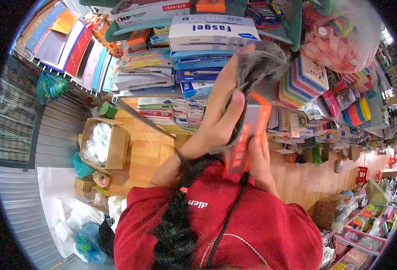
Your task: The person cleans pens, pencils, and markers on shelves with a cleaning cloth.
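My left hand (223, 105) is raised in front of my chest, its fingers pressed round a dark grey fuzzy cloth (262, 67). The cloth is smeared by motion and hangs down along the side of a grey and orange box (259, 119). Lower and to the right, my right hand (260, 162) grips that box by its bottom end, thumb on the near face. White lettering runs down the box's front. Part of the box is hidden behind the cloth and my left hand.
Ahead is a shelf with a white Fasgel box (214, 32), pen boxes and a stack of colourful plastic-edged items (303, 81). A clear bag (338, 40) hangs at upper right. An open carton (117, 150) stands on the wooden floor at left. Crowded shelving (365, 225) is at lower right.
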Motion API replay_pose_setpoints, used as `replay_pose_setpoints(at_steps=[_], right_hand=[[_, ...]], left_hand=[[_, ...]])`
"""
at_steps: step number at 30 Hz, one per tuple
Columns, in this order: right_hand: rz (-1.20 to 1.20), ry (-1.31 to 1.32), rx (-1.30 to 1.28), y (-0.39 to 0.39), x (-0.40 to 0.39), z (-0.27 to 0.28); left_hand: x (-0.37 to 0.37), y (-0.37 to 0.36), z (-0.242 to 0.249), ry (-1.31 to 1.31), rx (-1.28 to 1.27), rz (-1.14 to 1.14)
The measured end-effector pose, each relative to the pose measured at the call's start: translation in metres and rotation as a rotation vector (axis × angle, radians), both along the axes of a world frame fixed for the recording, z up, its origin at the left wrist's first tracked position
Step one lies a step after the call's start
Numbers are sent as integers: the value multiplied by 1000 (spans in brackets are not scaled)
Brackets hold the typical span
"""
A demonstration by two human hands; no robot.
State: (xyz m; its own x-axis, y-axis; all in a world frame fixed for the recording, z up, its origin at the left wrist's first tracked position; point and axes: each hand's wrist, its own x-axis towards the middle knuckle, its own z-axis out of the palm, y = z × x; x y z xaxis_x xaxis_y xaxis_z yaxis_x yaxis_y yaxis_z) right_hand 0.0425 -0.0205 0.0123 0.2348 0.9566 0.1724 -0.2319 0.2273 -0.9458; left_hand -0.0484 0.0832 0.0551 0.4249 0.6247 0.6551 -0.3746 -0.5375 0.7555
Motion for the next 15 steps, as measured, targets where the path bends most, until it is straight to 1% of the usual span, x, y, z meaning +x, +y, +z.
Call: replay_pose_setpoints(at_steps=[1, 2, 4, 5, 6, 7, 9, 10, 11, 13, 15], right_hand=[[27, -56, -15, 1, -5, 1], [-29, 40, -19, 5, -7, 5], [-145, 246, -26, 18, -16, 21], [-156, 252, -39, 21, -17, 22], [-167, 258, -51, 25, -18, 23], [-179, 264, -63, 28, -20, 24], [-26, 163, -135, 27, -30, 38], [49, 112, -167, 27, -36, 45], [107, 29, -110, 26, -39, 36], [210, -125, 19, 25, -46, 17], [75, -94, 88, 27, -50, -6]], left_hand=[[-5, 2, 3, -19, 14, 17], [-11, -4, 0, -2, 134, 93], [-25, -22, -17, 74, 260, 168], [-23, -34, -35, 121, 267, 173], [-25, -39, -34, 167, 269, 182], [-28, -35, -33, 148, 294, 161], [-36, -13, -19, 111, 348, 129], [-40, -2, -8, 39, 266, 137], [-45, 10, 3, -31, 186, 141], [-57, 15, 7, -39, 178, 176], [-71, 13, -1, 88, 328, 247]])
